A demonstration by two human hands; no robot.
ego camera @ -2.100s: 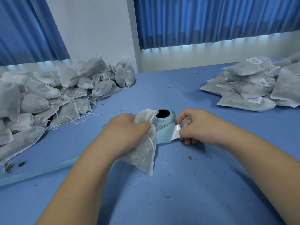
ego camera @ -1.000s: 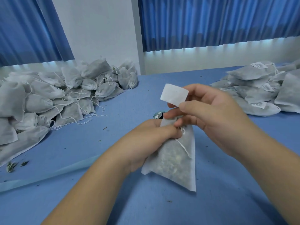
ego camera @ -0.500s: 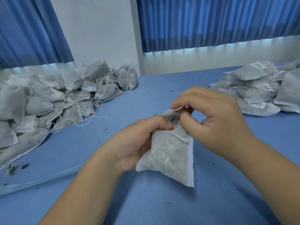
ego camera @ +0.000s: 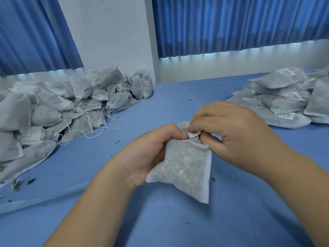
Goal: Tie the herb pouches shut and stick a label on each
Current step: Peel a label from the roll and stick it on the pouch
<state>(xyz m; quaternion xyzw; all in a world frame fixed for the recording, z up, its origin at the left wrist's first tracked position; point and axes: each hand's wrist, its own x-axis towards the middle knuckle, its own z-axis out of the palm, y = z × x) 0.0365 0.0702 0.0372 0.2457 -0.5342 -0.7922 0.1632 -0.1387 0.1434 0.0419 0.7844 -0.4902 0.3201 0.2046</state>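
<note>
A white herb pouch (ego camera: 185, 168) hangs above the blue table (ego camera: 178, 220) in front of me. My left hand (ego camera: 151, 150) grips its upper left side, thumb and fingers curled round the neck. My right hand (ego camera: 229, 132) pinches a small white label (ego camera: 193, 134) at the pouch's top, folded over the drawstring. The label roll is hidden behind my hands.
A heap of unlabelled pouches (ego camera: 62, 113) with loose strings lies at the left. A stack of labelled pouches (ego camera: 284, 98) lies at the right. A strip of pale backing tape (ego camera: 44, 196) runs across the near left. Herb crumbs (ego camera: 17, 183) dot the table.
My right hand peeled a label off the roll, carried it up to the pouch's neck and now folds it down there. The pouch has risen in front of the roll.
</note>
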